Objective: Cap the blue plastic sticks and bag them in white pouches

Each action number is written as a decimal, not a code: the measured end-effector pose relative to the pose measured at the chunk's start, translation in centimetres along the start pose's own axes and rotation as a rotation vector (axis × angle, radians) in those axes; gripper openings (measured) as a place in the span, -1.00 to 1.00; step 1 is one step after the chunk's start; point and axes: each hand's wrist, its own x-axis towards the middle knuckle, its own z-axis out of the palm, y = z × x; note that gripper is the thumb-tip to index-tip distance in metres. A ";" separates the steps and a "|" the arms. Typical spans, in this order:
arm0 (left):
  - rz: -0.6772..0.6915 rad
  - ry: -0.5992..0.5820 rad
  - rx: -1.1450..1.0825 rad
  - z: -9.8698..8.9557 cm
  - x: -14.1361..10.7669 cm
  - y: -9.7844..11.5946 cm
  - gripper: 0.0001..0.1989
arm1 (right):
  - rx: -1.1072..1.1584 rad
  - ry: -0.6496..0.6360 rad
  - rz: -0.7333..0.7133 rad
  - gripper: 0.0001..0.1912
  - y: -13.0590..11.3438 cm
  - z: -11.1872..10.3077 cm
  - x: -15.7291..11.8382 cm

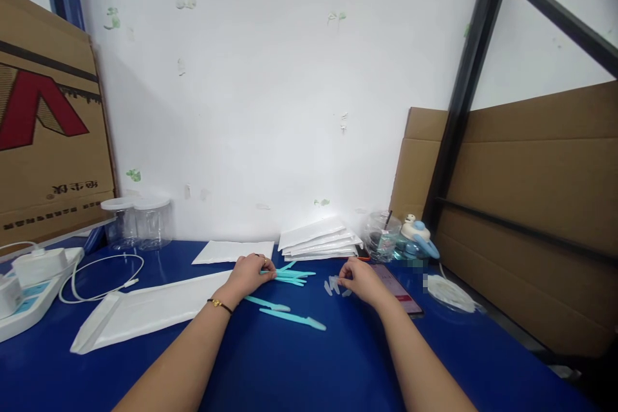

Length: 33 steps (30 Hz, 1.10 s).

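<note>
A white, patched wall rises behind a blue-topped table. Plain brown cardboard stands at the right side, and a brown cardboard box with a red printed shape stands at the left. On the table, a long white padded envelope lies at an angle, its upper end beside the left wrist. Farther back, near the wall, is a stack of flat white envelopes.

The left hand rests above the blue surface, its fingertips closed on the left ends of a fanned bunch of slim turquoise plastic sticks, whose other ends point toward the right hand. Two more sticks of this kind lie loose on the table, nearer the person than the bunch. A flat, dark-edged smartphone lies just right of the right hand. That hand's fingers are bent down at several small translucent plastic pieces; whether they grip one, I cannot tell.
</note>
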 end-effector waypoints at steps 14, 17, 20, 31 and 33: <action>0.042 -0.312 -0.175 -1.1 -1.5 0.5 -0.85 | 0.194 -0.151 -0.213 -0.75 -5.2 1.4 -1.3; 0.167 -0.201 -0.163 -0.5 -1.1 1.7 -0.84 | 0.110 -0.184 -0.280 -0.68 -6.8 1.8 -1.6; 0.230 -0.121 -0.098 -0.2 -0.9 2.4 -0.85 | 0.026 -0.185 -0.338 -0.63 -7.1 1.8 -1.5; 0.089 -0.006 -0.106 0.1 -0.6 1.6 -0.72 | 0.005 -0.034 -0.062 -0.63 -1.8 -0.1 -0.5; 0.169 -0.135 -0.220 0.1 -1.1 2.2 -0.65 | 0.114 -0.090 -0.094 -0.64 -2.6 0.0 -1.0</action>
